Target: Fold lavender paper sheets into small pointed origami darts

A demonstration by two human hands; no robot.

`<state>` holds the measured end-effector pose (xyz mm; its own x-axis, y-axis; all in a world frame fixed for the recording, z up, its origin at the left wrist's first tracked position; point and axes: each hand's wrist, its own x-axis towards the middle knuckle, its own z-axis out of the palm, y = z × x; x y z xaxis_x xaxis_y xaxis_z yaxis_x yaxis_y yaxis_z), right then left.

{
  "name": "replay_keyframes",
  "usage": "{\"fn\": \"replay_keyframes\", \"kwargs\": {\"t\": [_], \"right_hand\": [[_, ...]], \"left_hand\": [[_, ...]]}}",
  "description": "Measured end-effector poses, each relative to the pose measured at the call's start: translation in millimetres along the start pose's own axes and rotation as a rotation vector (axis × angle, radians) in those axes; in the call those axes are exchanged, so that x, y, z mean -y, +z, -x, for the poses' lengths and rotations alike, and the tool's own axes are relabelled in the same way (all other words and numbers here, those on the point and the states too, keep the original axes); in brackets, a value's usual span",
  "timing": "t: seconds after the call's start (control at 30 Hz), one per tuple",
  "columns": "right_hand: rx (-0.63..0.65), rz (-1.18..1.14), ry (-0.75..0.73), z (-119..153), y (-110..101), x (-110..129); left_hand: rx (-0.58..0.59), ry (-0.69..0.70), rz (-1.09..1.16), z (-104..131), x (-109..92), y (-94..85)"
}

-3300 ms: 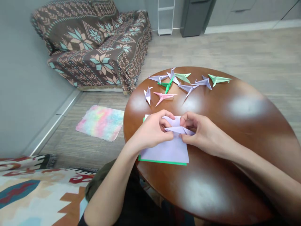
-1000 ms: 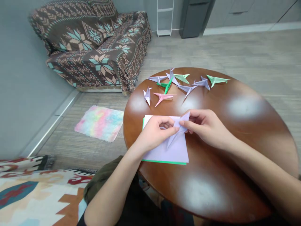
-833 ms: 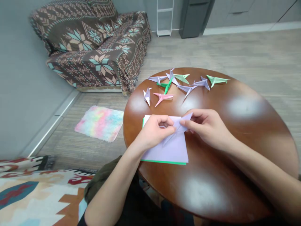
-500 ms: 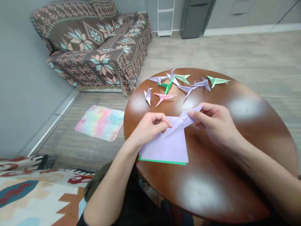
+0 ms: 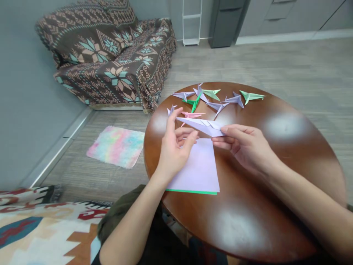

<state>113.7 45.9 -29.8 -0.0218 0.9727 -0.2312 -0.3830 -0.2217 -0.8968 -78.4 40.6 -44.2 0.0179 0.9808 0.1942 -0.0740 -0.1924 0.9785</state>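
Observation:
A long, pointed piece of folded lilac paper (image 5: 202, 125) is pinched at its wide right end by my right hand (image 5: 245, 145). Its narrow tip points left, toward the raised index finger of my left hand (image 5: 176, 147). My left hand is open, thumb and index apart, just below and left of the tip. Under the hands lies a stack of flat square sheets (image 5: 197, 171), lilac on top with a green edge showing. Several folded paper figures in lilac, green and pink stand beyond, such as a pink one (image 5: 192, 115) and a pale green one (image 5: 250, 96).
The round brown table (image 5: 275, 184) holds everything. Behind it on the left stands a sofa with a patterned cover (image 5: 110, 62). A pastel rug (image 5: 117, 146) lies on the floor, and a white rack (image 5: 191, 29) stands near a grey cabinet (image 5: 224, 25).
The folded lilac paper has been lifted and turned, its tip now pointing left. My left hand has opened, with its index finger raised. The view has shifted slightly.

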Motion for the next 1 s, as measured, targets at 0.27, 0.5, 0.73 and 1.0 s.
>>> {"fn": "replay_keyframes", "kwargs": {"t": [0.27, 0.5, 0.73, 1.0], "right_hand": [[0.084, 0.037, 0.002, 9.4, 3.0, -5.1], [0.167, 0.218, -0.275, 15.5, 3.6, -7.0], [0.197, 0.157, -0.255, 10.8, -1.1, -5.9], [0.264, 0.327, -0.368, 14.1, 0.1, -3.1]], "left_hand": [[-0.083, 0.225, -0.130, 7.2, 2.6, 10.2], [-0.019, 0.033, -0.112, 6.4, -7.4, 3.5], [0.115, 0.046, -0.065, 6.2, -8.3, -0.6], [0.128, -0.003, -0.020, 6.4, -6.8, 0.5]]}}
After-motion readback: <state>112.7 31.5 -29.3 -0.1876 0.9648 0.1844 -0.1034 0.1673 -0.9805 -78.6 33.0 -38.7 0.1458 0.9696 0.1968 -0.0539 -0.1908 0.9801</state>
